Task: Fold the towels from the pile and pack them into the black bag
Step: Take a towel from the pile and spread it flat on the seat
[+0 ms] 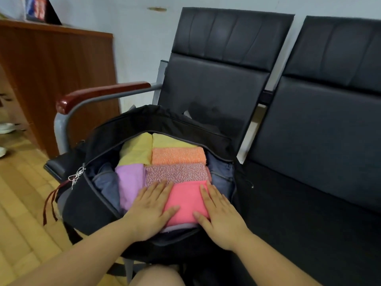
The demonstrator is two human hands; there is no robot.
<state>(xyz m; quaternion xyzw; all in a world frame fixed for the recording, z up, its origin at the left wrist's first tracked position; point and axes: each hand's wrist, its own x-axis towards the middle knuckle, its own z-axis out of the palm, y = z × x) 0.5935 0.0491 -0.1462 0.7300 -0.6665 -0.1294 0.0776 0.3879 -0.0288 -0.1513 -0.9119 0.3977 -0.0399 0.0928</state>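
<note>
The black bag (86, 205) lies unzipped on a black chair seat, filled with folded towels. A yellow towel (136, 149) and an orange towel (178, 155) lie at the far side. A lilac towel (129, 178) and a speckled pink towel (177, 172) lie in the middle. Nearest me is a bright pink towel (185, 201). My left hand (151, 209) lies flat with straight fingers on the pink towel's left edge and the lilac towel. My right hand (220, 215) presses flat on the pink towel's right edge.
The bag sits on the left seat of a row of black padded chairs (309, 141) with a red-brown armrest (99, 96). A wooden cabinet (51, 69) stands to the left on a wood-pattern floor (20, 203). My knee (156, 277) shows at the bottom.
</note>
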